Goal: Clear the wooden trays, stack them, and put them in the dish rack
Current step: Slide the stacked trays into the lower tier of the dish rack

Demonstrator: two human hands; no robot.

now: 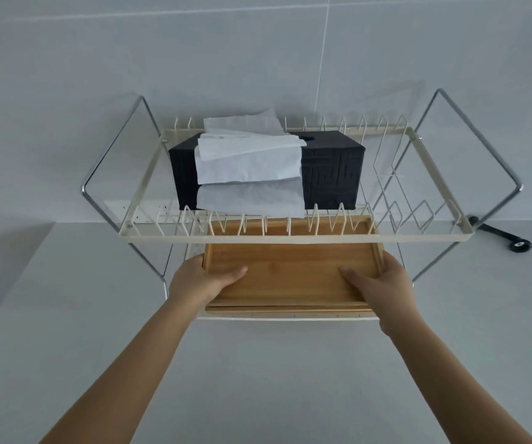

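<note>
The stacked trays [292, 274] are gripped at both ends, left hand [202, 277] and right hand [383, 280] thumbs pressed on top, and should be slid in level beneath the upper shelf [290, 239] of the dish rack [114, 174].

stacked wooden trays [290, 270] sit on the dish rack [290, 239] lower tier; tissue box [332, 171] on the upper tier, above and behind.

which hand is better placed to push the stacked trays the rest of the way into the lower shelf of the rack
Neither clearly: the left hand and right hand grip opposite ends of the stacked wooden trays, thumbs on top, about level. The stack sits partly under the dish rack's upper tier, so an even two-handed push looks best.
</note>
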